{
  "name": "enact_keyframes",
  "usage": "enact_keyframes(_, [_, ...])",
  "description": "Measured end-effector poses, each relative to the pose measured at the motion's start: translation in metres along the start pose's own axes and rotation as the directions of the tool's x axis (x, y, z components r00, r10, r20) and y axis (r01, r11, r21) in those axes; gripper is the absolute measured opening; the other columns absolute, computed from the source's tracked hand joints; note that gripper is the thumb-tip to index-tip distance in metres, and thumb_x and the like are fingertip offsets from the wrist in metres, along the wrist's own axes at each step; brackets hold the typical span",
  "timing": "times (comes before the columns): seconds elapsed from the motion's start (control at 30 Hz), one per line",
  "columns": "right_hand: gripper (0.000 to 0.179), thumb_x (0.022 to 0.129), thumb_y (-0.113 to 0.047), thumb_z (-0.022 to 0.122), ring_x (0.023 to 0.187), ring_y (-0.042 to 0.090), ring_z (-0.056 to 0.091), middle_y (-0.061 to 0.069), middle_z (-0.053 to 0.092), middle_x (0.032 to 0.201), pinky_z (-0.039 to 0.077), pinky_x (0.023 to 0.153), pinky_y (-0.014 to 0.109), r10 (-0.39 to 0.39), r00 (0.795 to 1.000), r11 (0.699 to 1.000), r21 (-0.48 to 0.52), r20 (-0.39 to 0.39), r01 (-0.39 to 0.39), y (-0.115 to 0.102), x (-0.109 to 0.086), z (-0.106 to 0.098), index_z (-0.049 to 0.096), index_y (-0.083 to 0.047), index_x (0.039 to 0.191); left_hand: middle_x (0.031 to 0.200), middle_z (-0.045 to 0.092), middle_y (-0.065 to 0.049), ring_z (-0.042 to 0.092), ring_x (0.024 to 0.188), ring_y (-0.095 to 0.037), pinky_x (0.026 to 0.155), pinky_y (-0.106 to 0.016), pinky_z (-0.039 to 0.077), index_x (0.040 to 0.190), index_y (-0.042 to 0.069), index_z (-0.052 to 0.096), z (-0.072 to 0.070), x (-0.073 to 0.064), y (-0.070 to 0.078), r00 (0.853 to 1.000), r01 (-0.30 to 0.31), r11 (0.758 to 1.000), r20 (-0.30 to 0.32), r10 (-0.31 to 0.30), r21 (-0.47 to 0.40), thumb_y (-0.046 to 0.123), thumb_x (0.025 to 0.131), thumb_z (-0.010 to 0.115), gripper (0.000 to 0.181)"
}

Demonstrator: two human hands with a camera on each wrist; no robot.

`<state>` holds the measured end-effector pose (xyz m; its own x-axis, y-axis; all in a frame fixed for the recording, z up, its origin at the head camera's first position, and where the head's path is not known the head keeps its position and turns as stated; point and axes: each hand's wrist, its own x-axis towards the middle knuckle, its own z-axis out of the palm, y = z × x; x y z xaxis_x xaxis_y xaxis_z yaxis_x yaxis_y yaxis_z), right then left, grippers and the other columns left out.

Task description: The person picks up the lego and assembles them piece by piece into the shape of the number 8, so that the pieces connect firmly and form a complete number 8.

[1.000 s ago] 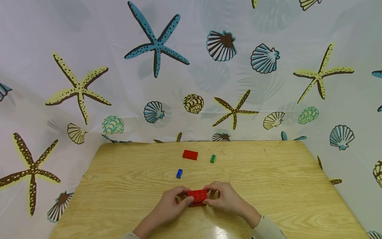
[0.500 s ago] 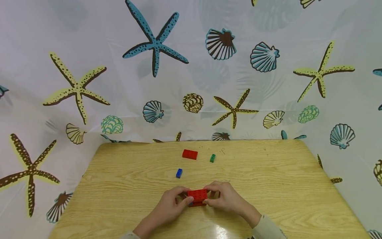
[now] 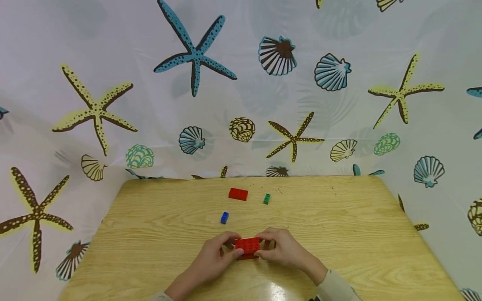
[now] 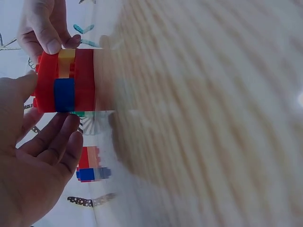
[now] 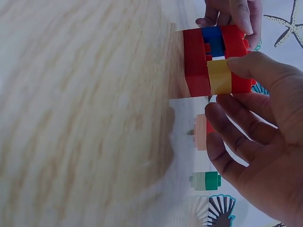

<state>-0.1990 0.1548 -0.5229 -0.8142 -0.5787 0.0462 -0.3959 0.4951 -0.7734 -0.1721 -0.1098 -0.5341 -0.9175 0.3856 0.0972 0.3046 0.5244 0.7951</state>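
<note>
Near the front of the wooden table [image 3: 150, 234], a stack of toy building bricks stands between both hands. Its upper red brick [image 3: 247, 244] shows rows of studs. Below that, a blue brick [image 4: 64, 94] and a yellow brick [image 5: 219, 76] sit side by side with a small gap. The lower red brick [image 5: 195, 62] rests on the tabletop. My left hand [image 3: 212, 257] pinches the stack's left end between thumb and fingers. At the right end, my right hand [image 3: 282, 250] pinches it likewise, thumb near the yellow brick. Some fingertips are hidden behind the stack.
Beyond the hands lie a small blue brick [image 3: 224, 218], a loose red brick [image 3: 238, 194] and a small green brick [image 3: 266, 199]. A patterned curtain [image 3: 241, 96] with starfish and shells hangs behind and beside the table.
The head view has shifted slightly. Both hands keep their hold on the ends of the stack, and the loose bricks lie where they were.
</note>
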Motion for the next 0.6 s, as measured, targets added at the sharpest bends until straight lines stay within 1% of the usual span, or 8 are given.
enact_keyframes(0.03, [0.033,0.095,-0.023,0.080,0.090,0.013,0.067,-0.002,0.073,0.110,0.052,0.072,0.021,0.001,1.000,1.000,0.000,-0.002,-0.001,0.000,0.000,0.000,0.076,-0.012,0.125,0.108,0.075,0.002,0.068,0.095,-0.017,0.073,-0.023,0.050,0.127,0.015,0.069,0.000,0.000,0.000,1.000,-0.014,1.000,-0.011,0.014,0.000,0.041,0.100,0.073,0.038])
enact_keyframes(0.17, [0.033,0.094,-0.023,0.081,0.090,0.013,0.067,-0.002,0.073,0.109,0.052,0.073,0.021,0.010,1.000,1.000,0.008,-0.003,-0.010,0.000,0.001,0.000,0.075,-0.011,0.125,0.108,0.074,0.005,0.068,0.096,-0.018,0.074,-0.024,0.051,0.124,0.018,0.070,0.001,0.000,-0.002,1.000,-0.020,1.000,-0.020,0.020,0.000,0.037,0.097,0.078,0.034])
enact_keyframes(0.37, [0.034,0.094,-0.024,0.081,0.093,0.014,0.069,-0.002,0.074,0.113,0.054,0.076,0.023,0.056,0.998,0.995,0.079,0.015,-0.057,0.001,0.001,-0.002,0.075,-0.015,0.125,0.111,0.074,0.005,0.069,0.097,-0.016,0.076,-0.026,0.053,0.127,0.016,0.069,0.002,0.000,-0.005,1.000,-0.010,1.000,-0.015,0.010,0.001,0.037,0.098,0.076,0.036])
enact_keyframes(0.5, [0.043,0.092,-0.021,0.083,0.095,0.014,0.070,0.001,0.075,0.118,0.056,0.075,0.024,0.080,0.996,0.989,0.121,0.043,-0.085,0.005,0.001,-0.006,0.072,-0.011,0.133,0.110,0.074,0.005,0.069,0.097,-0.017,0.076,-0.027,0.053,0.127,0.017,0.069,0.002,0.001,-0.003,1.000,-0.014,1.000,-0.017,0.014,-0.002,0.037,0.098,0.076,0.035])
enact_keyframes(0.6, [0.047,0.092,-0.017,0.083,0.097,0.016,0.071,0.006,0.075,0.123,0.056,0.076,0.024,0.084,0.995,0.987,0.136,0.044,-0.089,0.008,0.002,-0.013,0.069,-0.008,0.136,0.110,0.074,0.005,0.069,0.097,-0.018,0.077,-0.028,0.054,0.126,0.018,0.069,0.002,0.000,-0.001,1.000,-0.012,1.000,-0.011,0.012,-0.008,0.036,0.098,0.076,0.034])
